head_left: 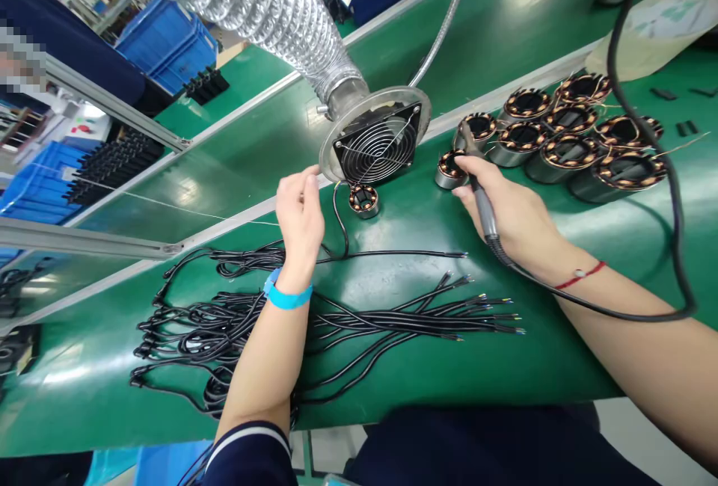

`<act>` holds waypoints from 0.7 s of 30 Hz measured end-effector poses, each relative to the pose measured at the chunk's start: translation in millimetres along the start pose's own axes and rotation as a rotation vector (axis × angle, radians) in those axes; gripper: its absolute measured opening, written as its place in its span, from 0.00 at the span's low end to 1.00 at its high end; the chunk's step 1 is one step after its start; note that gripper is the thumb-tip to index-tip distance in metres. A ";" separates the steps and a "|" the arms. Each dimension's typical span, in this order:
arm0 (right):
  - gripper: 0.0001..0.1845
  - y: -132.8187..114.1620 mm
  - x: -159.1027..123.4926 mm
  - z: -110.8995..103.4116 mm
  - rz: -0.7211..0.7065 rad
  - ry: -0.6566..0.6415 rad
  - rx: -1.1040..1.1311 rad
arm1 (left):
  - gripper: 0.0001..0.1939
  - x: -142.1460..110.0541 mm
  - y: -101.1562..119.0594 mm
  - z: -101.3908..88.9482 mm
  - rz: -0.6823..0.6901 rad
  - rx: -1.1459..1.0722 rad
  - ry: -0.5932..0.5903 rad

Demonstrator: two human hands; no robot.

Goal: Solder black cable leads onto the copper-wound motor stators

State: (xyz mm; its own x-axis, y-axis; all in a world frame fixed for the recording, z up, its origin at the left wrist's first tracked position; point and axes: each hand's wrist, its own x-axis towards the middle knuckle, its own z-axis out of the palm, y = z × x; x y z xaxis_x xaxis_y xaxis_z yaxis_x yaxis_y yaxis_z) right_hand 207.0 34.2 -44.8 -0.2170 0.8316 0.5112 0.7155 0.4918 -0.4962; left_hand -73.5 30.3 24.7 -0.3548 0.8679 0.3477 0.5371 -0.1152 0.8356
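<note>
My right hand [505,209] is closed around the grey handle of a soldering iron [487,213], its tip pointing away from me. The thumb and forefinger of that hand are also at a small stator [450,170] with copper windings, apparently pinching its side. My left hand [301,209] is closed beside the round fan guard [378,149]. A thin pale strand, looking like solder wire [252,222], runs in from the left towards it; the fingers hide its end. Another small stator [364,202] stands under the fan, with a black cable [342,224] leading to it.
Several larger stators [569,149] stand in rows at the right. Black cables with stripped ends [404,321] lie across the green bench [505,374]. A silver exhaust duct [269,7] hangs above. The iron's cord [676,247] loops at the right. Blue bins [168,37] stand beyond the partition.
</note>
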 end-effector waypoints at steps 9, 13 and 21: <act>0.17 -3.4 1.0 -5.7 0.022 -0.048 0.185 | 0.12 -55.8 28.5 30.2 -0.313 -0.171 -0.891; 0.16 -12.7 -8.4 -14.0 0.051 0.038 0.188 | 0.08 -52.1 32.4 32.7 -0.536 -0.231 -0.795; 0.25 -23.4 -18.1 -10.4 -0.231 -0.233 0.048 | 0.09 -51.8 19.9 33.9 -0.391 -0.203 -0.855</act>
State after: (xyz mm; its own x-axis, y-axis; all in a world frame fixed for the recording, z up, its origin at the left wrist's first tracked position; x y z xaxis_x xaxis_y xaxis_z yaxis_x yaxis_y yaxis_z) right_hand 201.1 5.0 -35.1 -0.5201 0.7306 0.4425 0.5988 0.6813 -0.4211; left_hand -18.5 -0.6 8.9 0.2409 0.9122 -0.3314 0.3278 0.2449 0.9124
